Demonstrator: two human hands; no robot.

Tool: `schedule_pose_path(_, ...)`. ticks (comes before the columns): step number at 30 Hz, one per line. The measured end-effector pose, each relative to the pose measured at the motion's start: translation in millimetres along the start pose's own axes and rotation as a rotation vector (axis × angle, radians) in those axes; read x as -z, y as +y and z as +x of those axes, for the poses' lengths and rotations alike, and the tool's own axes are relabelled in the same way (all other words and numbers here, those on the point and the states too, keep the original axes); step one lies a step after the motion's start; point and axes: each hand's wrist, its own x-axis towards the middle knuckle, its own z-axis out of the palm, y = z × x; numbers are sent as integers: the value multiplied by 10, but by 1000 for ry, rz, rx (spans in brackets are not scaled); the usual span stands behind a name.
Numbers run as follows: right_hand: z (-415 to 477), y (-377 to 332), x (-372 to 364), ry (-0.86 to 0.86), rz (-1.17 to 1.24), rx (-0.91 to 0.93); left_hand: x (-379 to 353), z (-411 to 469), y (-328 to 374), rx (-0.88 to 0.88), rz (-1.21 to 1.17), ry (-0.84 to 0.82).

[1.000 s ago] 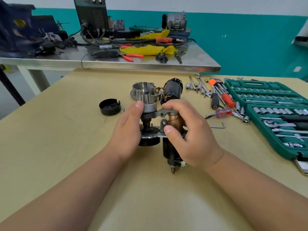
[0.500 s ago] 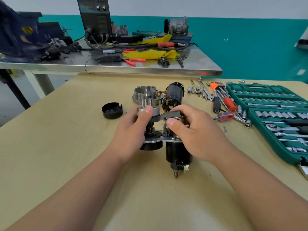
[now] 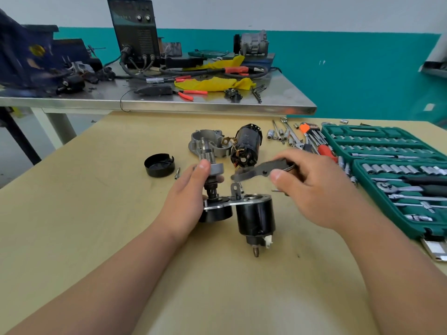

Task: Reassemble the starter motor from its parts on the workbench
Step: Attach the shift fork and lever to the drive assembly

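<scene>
At the middle of the wooden bench stands a partial starter assembly: a black solenoid (image 3: 256, 218) joined by a metal plate to a drive pinion and shaft (image 3: 214, 175). My left hand (image 3: 187, 201) grips the pinion and shaft from the left. My right hand (image 3: 314, 187) pinches a dark shift fork lever (image 3: 258, 170), lifted just above the plate's bracket. Behind lie the grey aluminium nose housing (image 3: 208, 141) and the black motor body (image 3: 246, 147). A black end cap (image 3: 159, 164) sits to the left, a small bolt (image 3: 177, 173) beside it.
An open green socket set (image 3: 396, 170) fills the right side, with loose screwdrivers, hex keys and sockets (image 3: 312, 141) next to it. A steel table (image 3: 183, 102) behind carries a welder, cables, pliers and yellow rags.
My right hand has lifted the fork lever up and to the right, off the solenoid, whose top now shows. The left hand keeps its grip on the pinion.
</scene>
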Motion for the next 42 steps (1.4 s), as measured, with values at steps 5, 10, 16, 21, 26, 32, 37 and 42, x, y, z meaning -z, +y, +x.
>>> schedule_pose_path(5,-10,92,-3,-36,240,-49,43,96,75,7,241,23)
schedule_pose_path(10,-24,81,-147,-169,275,-120,155,160,113,36,681,84)
schedule_pose_path(16,-21,27,-173,-163,538,-138,113,6,122,-602,522,48)
schedule_pose_path(21,-63,-67,-150,-224,536,-84,41,-74,126,-610,68,-286)
schedule_pose_path(26,-70,-82,-217,-198,248,-52,-33,-117,155,-673,262,-212)
schedule_pose_path(32,-107,-111,-159,-339,401,-90,23,-134,219,-500,105,-326)
schedule_pose_path(37,-130,-107,-78,-479,479,-138,-12,-169,225,-482,120,-360)
schedule_pose_path(42,-131,-98,-82,-519,583,-190,-55,-181,230,-423,73,-350)
